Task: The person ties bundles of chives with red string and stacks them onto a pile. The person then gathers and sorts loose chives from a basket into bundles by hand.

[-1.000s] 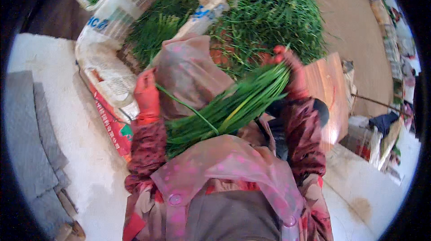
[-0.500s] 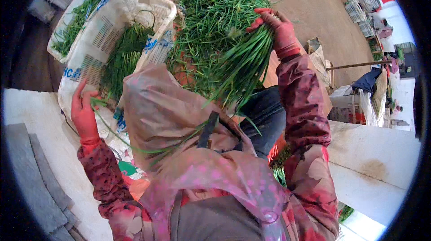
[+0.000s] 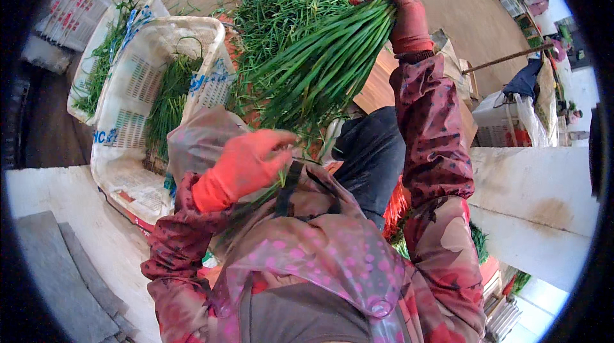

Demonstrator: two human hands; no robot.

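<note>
My right hand (image 3: 408,20), in a red glove, is closed round the upper end of a thick bunch of chives (image 3: 332,62). The long green leaves fan out down and to the left. My left hand (image 3: 246,165), also red-gloved, hovers over my apron (image 3: 307,247), its fingers blurred but partly stretched, with a gap to the thumb. A few loose green leaves (image 3: 281,180) show just below it on the apron. Behind the bunch lies a big heap of loose chives (image 3: 291,7).
To the left stands a white plastic crate (image 3: 137,81) with more chives (image 3: 171,100) inside, and a second crate (image 3: 80,97) with greens behind it. A low white ledge (image 3: 64,186) runs at left. A stick (image 3: 505,58) juts out by a covered crate (image 3: 495,122) at right.
My left hand has moved right, from beside the crate to above my lap. My right hand has risen slightly with the chives, whose leaves now spread more to the left.
</note>
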